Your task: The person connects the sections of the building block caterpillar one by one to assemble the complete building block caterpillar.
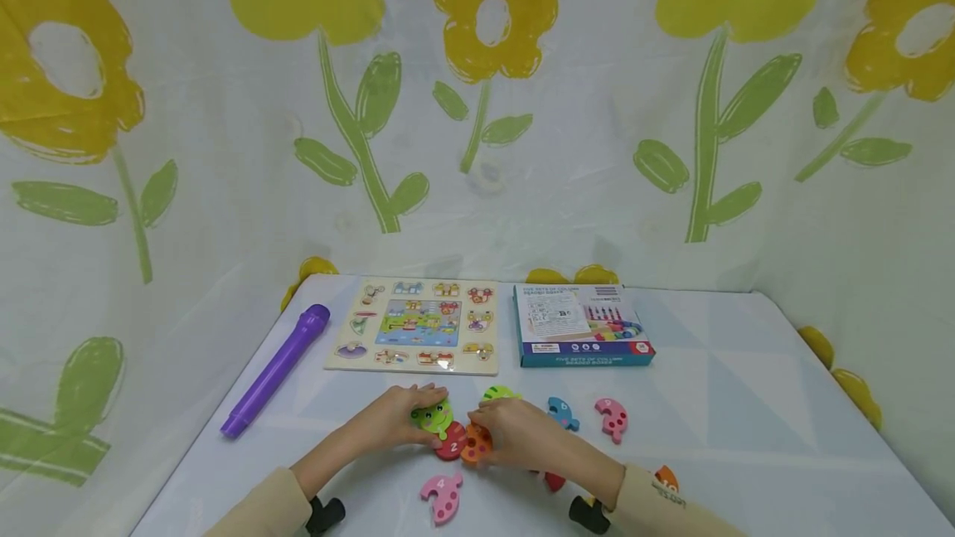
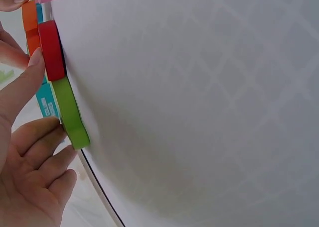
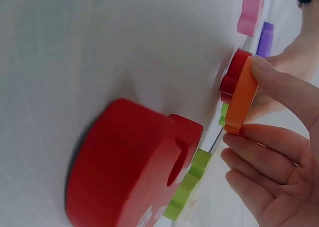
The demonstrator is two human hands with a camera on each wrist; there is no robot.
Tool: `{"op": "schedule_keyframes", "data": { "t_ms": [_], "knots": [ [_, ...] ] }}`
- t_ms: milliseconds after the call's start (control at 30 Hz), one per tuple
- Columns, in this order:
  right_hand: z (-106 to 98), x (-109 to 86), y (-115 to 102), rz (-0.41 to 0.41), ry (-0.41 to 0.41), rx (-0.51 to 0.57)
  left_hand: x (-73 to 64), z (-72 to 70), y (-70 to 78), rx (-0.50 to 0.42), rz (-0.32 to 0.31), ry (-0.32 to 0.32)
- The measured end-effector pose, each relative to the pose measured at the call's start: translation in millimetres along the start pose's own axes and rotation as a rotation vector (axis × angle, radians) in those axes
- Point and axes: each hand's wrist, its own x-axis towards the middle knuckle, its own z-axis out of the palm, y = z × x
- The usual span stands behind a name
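My left hand (image 1: 391, 421) holds a green caterpillar-head puzzle piece (image 1: 433, 418) together with the red piece numbered 2 (image 1: 451, 447). In the left wrist view its thumb lies against the red piece (image 2: 52, 52) and its fingertips meet the green piece (image 2: 70, 112). My right hand (image 1: 518, 433) pinches a spotted orange piece (image 1: 476, 444) right beside the red one. The right wrist view has this orange piece (image 3: 241, 97) edge-on between thumb and fingers, tilted off the table. A pink piece numbered 4 (image 1: 443, 497) lies in front of the hands.
A striped green piece (image 1: 498, 393), a blue piece (image 1: 563, 413), a pink piece (image 1: 613, 419), a red piece (image 1: 554, 481) and an orange piece (image 1: 667, 478) lie around my right arm. Behind are a wooden picture puzzle board (image 1: 418, 361) and a boxed set (image 1: 585, 352). A purple stick (image 1: 276, 373) lies left.
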Motion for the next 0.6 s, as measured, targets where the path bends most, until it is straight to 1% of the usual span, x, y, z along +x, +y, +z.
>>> {"op": "schedule_keyframes", "data": {
  "t_ms": [200, 367, 467, 600],
  "knots": [
    [1.2, 3.8, 1.7, 0.008, 0.002, 0.012, 0.5, -0.3, -0.3, -0.008, 0.006, 0.005],
    [5.1, 5.2, 1.8, 0.03, -0.026, 0.03, 0.8, 1.5, -1.3, -0.02, 0.002, -0.006],
    [8.7, 5.7, 1.3, 0.04, -0.032, 0.01, 0.6, 2.7, -2.4, -0.017, -0.001, -0.009],
    [11.2, 6.5, 1.6, 0.025, -0.023, -0.02, -0.1, 2.3, -3.0, -0.006, 0.007, -0.009]
  ]
}}
